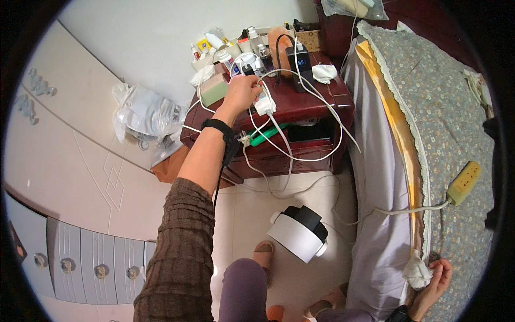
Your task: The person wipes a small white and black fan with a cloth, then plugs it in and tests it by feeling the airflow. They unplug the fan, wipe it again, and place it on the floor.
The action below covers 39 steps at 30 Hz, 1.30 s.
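My left hand (241, 95) reaches over the dark red nightstand (337, 95), its fingers closed beside a white power strip (263, 105). What they hold among the white cables (279, 140) is too small to make out. A black band circles that wrist. At the near edge of the bed, my right hand (435, 283) is curled against a crumpled white cloth (417, 271) and seems to grip it; part of the fingers is hidden. Behind the left hand stands a black power bank (299, 60) with a lit display and a cable plugged in.
Bottles (254, 38), a green box (214, 89) and another white cloth (324, 74) crowd the nightstand. A yellow power strip (464, 183) lies on the flowered bedspread (429, 91), its cord trailing over the floor. A white-and-black device (300, 233) sits near my feet. Plastic bags (150, 114) lean by the cabinet.
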Each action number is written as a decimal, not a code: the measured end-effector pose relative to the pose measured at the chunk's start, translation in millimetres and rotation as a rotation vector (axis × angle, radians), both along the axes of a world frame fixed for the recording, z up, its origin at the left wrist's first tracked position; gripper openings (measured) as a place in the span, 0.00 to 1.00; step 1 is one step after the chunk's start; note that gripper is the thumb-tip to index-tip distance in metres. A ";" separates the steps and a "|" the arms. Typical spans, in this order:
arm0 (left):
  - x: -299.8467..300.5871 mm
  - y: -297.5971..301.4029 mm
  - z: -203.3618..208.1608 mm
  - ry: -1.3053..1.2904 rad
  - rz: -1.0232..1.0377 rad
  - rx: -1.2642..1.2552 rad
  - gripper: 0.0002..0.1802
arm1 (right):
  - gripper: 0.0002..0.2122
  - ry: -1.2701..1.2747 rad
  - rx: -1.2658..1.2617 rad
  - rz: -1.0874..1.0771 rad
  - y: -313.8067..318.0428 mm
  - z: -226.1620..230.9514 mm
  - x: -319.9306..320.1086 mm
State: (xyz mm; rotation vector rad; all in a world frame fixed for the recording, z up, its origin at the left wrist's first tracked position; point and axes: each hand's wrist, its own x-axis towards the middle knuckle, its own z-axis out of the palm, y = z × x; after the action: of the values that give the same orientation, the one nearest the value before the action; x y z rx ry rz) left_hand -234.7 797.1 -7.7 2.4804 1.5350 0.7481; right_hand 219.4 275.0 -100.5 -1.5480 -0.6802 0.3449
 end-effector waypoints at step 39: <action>-107.8 -392.0 -346.6 -0.905 0.864 -0.463 0.13 | 0.15 -0.145 -0.119 0.095 26.8 -11.2 56.9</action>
State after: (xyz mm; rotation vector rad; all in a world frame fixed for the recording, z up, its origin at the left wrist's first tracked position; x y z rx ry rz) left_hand -342.5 405.1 -354.3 0.8430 1.9632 1.1873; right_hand 276.3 301.8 -111.6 -1.6691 -0.8612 0.3518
